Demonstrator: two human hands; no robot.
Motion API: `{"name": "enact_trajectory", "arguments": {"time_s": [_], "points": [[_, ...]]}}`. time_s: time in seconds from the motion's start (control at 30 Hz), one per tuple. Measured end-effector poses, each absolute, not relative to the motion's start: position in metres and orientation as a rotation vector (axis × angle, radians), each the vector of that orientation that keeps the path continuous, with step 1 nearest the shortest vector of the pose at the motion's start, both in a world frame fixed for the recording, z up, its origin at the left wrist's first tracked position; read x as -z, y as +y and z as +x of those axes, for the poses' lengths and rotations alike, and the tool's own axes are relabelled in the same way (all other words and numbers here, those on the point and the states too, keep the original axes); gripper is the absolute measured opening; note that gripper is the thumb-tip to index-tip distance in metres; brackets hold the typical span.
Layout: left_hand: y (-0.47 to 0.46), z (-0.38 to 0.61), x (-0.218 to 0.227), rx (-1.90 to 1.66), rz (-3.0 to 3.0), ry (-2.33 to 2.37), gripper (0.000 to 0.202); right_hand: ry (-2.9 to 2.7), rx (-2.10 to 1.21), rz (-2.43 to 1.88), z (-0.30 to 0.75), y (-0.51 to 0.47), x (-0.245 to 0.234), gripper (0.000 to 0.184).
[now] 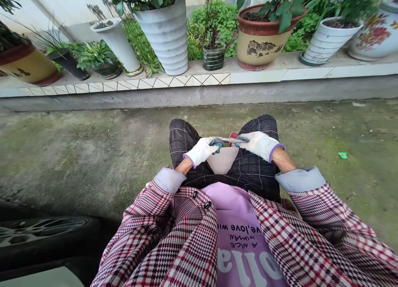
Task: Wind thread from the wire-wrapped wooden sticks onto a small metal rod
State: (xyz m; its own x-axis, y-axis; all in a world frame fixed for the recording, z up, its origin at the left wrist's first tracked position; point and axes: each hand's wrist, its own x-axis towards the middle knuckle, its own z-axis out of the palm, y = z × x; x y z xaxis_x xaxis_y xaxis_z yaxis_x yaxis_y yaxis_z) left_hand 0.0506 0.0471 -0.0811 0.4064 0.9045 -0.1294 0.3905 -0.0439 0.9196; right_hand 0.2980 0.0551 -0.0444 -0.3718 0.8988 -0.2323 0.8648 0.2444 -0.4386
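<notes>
Both my hands wear white gloves with dark teal fingers and purple cuffs. Between them, roughly level, runs a slender silvery-grey stick-like thing point(229, 140); its exact kind is too small to tell. My left hand point(207, 149) is closed around its left end, and my right hand point(256, 143) grips the right end. Just below it, between my knees, stands a pale pinkish-white pot point(222, 162), its inside mostly hidden by the hands. A small red thing point(234, 135) shows behind the stick-like thing, close to my right fingers.
Ahead, a low tiled ledge point(255, 77) carries several potted plants, among them a tall white ribbed pot point(166, 36) and a brown-rimmed pot point(264, 40). A car wheel point(43, 237) is at lower left. A green wrapper point(342, 155) lies on the concrete floor point(93, 154) at right.
</notes>
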Motion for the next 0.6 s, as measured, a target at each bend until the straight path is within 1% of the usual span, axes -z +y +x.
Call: {"name": "enact_trajectory", "arguments": {"time_s": [0.13,0.23,0.3,0.47,0.6], "points": [[0.043,0.056,0.08,-0.654,1.524,1.074,0.024,-2.425,-0.632,-1.783,0.3,0.061,0.048,0.029],[0.036,0.059,0.073,-0.67,1.483,0.941,0.025,-2.238,-0.632,-1.792,0.303,0.062,0.05,0.03],[0.032,0.06,0.068,-0.67,1.452,0.898,0.025,-2.045,-0.791,-1.768,0.302,0.061,0.048,0.029],[0.031,0.062,0.067,-0.676,1.42,0.978,0.023,-1.561,-1.46,-1.556,0.293,0.051,0.038,0.034],[0.036,0.058,0.075,-0.666,1.505,1.054,0.02,-1.572,-1.767,-1.387,0.289,0.045,0.028,0.033]]}}
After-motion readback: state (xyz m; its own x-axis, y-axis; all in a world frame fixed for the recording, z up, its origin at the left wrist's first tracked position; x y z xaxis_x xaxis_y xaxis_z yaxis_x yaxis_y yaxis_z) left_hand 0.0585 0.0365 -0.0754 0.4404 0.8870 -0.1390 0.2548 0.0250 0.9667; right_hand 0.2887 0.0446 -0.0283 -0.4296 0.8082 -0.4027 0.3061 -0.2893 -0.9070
